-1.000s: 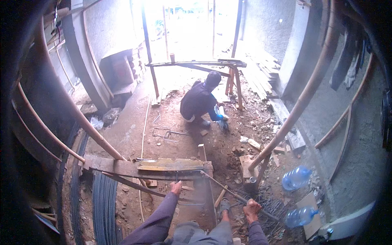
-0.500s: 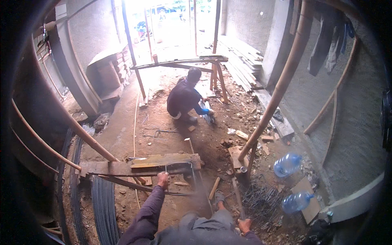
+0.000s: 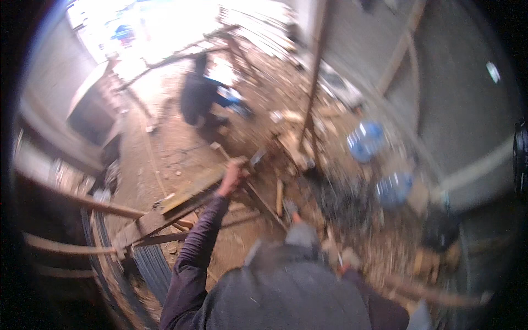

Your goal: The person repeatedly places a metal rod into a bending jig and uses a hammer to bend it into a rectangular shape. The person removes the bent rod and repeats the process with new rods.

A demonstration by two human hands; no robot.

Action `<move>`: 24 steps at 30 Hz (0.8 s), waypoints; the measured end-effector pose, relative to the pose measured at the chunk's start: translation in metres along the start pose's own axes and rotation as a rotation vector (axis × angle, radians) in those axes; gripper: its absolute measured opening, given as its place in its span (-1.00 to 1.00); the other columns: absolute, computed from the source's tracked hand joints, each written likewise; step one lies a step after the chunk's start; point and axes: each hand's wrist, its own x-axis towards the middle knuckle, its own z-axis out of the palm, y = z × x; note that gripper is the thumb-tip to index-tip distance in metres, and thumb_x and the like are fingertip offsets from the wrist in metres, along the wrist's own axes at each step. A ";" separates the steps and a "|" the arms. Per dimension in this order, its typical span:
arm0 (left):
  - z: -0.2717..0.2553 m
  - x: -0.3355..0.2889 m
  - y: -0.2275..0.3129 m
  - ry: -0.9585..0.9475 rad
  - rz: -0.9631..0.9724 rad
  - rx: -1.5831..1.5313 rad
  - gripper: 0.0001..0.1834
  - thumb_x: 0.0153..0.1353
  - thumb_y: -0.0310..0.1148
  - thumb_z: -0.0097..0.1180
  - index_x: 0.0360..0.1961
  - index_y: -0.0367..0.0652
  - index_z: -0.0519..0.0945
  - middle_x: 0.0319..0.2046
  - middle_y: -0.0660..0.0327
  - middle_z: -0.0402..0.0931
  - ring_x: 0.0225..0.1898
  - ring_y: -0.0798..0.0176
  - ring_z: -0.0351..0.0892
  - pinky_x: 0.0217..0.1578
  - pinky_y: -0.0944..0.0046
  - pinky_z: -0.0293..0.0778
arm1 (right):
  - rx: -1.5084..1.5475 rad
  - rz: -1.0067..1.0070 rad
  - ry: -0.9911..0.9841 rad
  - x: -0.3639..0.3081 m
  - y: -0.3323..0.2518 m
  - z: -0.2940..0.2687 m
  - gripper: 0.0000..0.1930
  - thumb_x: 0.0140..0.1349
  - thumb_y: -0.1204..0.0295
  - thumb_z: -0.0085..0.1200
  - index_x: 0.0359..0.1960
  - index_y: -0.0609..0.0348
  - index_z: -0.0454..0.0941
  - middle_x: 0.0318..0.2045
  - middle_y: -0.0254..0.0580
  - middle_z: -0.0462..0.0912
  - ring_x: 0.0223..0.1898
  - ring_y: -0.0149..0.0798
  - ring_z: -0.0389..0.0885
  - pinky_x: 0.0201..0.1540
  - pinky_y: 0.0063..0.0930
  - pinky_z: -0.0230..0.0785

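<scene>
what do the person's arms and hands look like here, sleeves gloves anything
The left arm wears a long, close-fitting dark purple sleeve that runs to the wrist, with soft wrinkles along it. The left hand is bare, with no glove. The right arm has the same dark sleeve. The right hand is blurred; no glove shows, though that is hard to tell. No watch or rings are visible.

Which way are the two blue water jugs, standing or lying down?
Cannot tell. The blue water jugs sit on the rubble, too blurred to show their necks.
</scene>
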 end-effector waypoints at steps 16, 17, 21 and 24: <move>0.091 0.015 0.064 -0.451 -0.393 -1.722 -0.91 0.28 -0.35 -0.03 -0.23 -0.07 0.37 -0.60 0.46 0.09 -0.73 0.51 -0.06 -0.77 0.41 -0.06 | 0.183 0.206 -0.275 -0.026 -0.025 0.120 -0.42 0.09 0.02 0.24 -0.04 0.31 0.63 -0.03 0.24 0.67 0.00 0.17 0.68 0.04 -0.05 0.53; 0.089 0.015 0.065 -0.440 -0.402 -1.696 -0.91 0.28 -0.35 -0.03 -0.23 -0.06 0.37 -0.61 0.46 0.07 -0.73 0.50 -0.07 -0.77 0.40 -0.07 | 0.159 0.150 -0.253 -0.027 -0.024 0.120 -0.43 0.09 0.02 0.24 -0.06 0.31 0.64 -0.05 0.23 0.68 -0.01 0.16 0.68 0.03 -0.04 0.53; 0.101 0.022 0.076 -0.576 -0.292 -1.708 -0.92 0.35 -0.31 -0.06 -0.23 -0.03 0.38 -0.66 0.50 0.01 -0.76 0.51 -0.11 -0.78 0.42 -0.10 | 0.110 -0.025 -0.216 -0.034 -0.013 0.100 -0.50 0.06 0.07 0.26 -0.16 0.29 0.69 -0.16 0.16 0.72 -0.10 0.14 0.72 -0.08 -0.07 0.56; 0.154 0.035 0.073 -0.446 -0.481 -1.661 -0.83 0.48 -0.21 -0.12 -0.22 -0.04 0.42 -0.68 0.51 -0.01 -0.74 0.56 -0.09 -0.76 0.49 -0.10 | 0.367 0.152 -0.197 -0.049 -0.004 0.080 -0.61 0.05 0.17 0.28 -0.28 0.30 0.68 -0.32 0.13 0.72 -0.24 0.06 0.72 -0.20 -0.13 0.56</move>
